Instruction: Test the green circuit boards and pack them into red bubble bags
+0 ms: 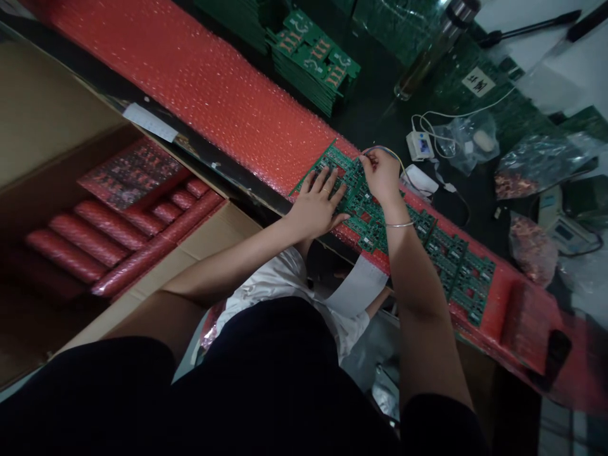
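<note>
My left hand (316,206) lies with fingers spread on a green circuit board (335,155) on red bubble wrap. My right hand (384,174) is pinched over the neighbouring board. From its fingertips a thin cable (395,157) with a yellow wire arcs back over the knuckles. The cable's end is hidden by the fingers. More circuit boards (456,266) with small dark parts run in a row to the right, partly behind my right forearm.
A stack of green boards (316,54) stands at the back beside a glass bottle (430,54). A small white meter (420,147) sits behind my right hand. Plastic bags (534,250) lie at the right. A carton (204,253) at the left contains red bubble-wrapped rolls (111,225). A person in white is below the table edge.
</note>
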{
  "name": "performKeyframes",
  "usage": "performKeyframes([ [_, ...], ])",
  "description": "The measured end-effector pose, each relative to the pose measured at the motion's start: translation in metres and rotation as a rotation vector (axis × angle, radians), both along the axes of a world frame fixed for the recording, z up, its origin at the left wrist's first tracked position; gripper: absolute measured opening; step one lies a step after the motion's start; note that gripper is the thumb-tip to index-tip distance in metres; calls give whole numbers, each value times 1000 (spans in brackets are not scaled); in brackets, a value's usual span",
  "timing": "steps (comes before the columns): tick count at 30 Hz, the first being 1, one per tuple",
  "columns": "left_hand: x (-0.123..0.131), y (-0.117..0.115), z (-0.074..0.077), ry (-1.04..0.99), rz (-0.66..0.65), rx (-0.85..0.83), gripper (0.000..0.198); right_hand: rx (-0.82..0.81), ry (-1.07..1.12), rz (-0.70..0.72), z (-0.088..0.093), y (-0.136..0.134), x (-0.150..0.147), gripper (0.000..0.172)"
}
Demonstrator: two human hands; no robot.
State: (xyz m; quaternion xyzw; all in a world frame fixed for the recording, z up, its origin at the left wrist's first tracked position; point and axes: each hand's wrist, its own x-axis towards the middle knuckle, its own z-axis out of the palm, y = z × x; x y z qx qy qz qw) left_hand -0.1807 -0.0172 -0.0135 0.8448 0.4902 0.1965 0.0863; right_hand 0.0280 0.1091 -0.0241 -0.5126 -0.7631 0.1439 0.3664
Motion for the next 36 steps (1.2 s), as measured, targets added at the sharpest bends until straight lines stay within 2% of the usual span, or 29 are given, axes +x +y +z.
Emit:
performKeyframes([
  [4,3,-11,3,-163,-46,41,46,-15,-43,2,-4,3,1,37],
  [7,14,-32,-3,-326,-234,19,27,-68,-57,-13,-4,3,2,40],
  [10,30,-58,-20,-384,-474,-11,24,-81,-80,-38,-1,0,0,24],
  [12,43,-72,-35,-372,-537,-13,23,-57,-89,-49,1,-2,-1,8],
  [15,57,-82,-53,-365,-526,-41,22,-35,-97,-48,4,-4,-3,7],
  [17,61,-83,-59,-371,-513,-79,21,-22,-119,-41,4,-4,-3,7],
  [22,60,-78,-62,-416,-523,-140,25,-16,-158,-67,3,-3,-3,11],
  [26,61,-84,-63,-442,-496,-174,24,-37,-149,-65,4,-3,-3,11],
  [29,61,-91,-54,-452,-467,-179,25,-23,-121,-60,4,-4,-4,11],
  [31,54,-87,-38,-469,-460,-165,26,-15,-102,-58,3,-5,-4,10],
  [33,41,-67,-18,-477,-423,-132,26,-15,-96,-57,1,-4,-4,9],
  [36,16,-5,6,-450,-237,-70,28,-33,-57,-59,-5,-3,-3,19],
])
